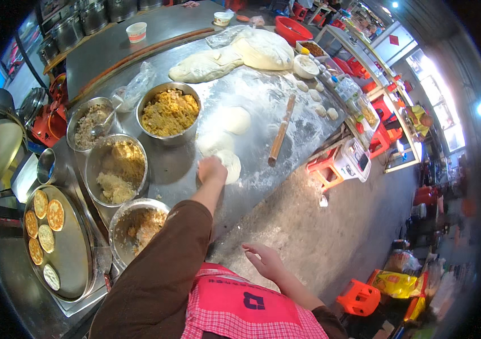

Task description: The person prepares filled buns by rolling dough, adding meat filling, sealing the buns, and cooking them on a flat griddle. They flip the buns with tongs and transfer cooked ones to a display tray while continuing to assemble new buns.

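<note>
My left hand [212, 170] reaches over the floured steel table, its back towards me and its fingers hidden beneath. It is at the left edge of a flattened dough round [229, 166]; whether it grips the dough cannot be seen. Two more pale rounds, a middle one [215, 143] and a far one [236, 120], lie just beyond, washed out by bright light. My right hand [266, 262] hangs above the floor beside the apron, holding nothing, its fingers loosely apart. A wooden rolling pin [282, 129] rests on the flour right of the rounds.
Steel bowls of yellow filling [170, 111], mixed filling [117, 173], greyish filling [93, 123] and reddish filling [145, 229] line the left. A round griddle [71, 258] bears several flat cakes. Large dough [264, 48] lies at the back. Red stools [325, 169] stand right.
</note>
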Available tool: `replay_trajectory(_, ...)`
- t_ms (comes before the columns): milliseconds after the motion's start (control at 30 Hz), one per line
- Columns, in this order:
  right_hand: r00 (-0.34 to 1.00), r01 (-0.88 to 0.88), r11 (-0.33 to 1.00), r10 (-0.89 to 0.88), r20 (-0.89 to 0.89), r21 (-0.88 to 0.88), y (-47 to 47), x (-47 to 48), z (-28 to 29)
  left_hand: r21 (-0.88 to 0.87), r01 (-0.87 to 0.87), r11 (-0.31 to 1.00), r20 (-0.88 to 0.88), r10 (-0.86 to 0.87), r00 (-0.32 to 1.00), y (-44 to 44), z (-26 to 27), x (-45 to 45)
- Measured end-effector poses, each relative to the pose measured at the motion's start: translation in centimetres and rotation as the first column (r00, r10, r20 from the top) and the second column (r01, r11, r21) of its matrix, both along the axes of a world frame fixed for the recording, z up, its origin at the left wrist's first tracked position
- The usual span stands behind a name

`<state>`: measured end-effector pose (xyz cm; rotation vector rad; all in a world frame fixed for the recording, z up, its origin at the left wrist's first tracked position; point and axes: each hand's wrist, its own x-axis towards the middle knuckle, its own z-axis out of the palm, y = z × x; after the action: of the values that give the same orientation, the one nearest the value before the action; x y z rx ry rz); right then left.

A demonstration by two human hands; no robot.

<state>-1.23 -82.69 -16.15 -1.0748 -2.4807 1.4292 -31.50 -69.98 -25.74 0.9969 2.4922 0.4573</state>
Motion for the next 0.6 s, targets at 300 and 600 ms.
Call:
replay_trajectory(300,0.934,0.168,0.779,-0.322,-0.155,-0.604,11.0,-5.5,-4.8,0.4,-0.219,0.89,0.356,0.07,0.932,0.4,0.9,0.5)
replay_trajectory(600,0.739,-0.475,-0.207,-0.621,-0.26,-0.855,24.3,-12.4,-5.6,0.39,-0.609,0.69,0.921,-0.299,0.25,-0.7,14.0,2.5)
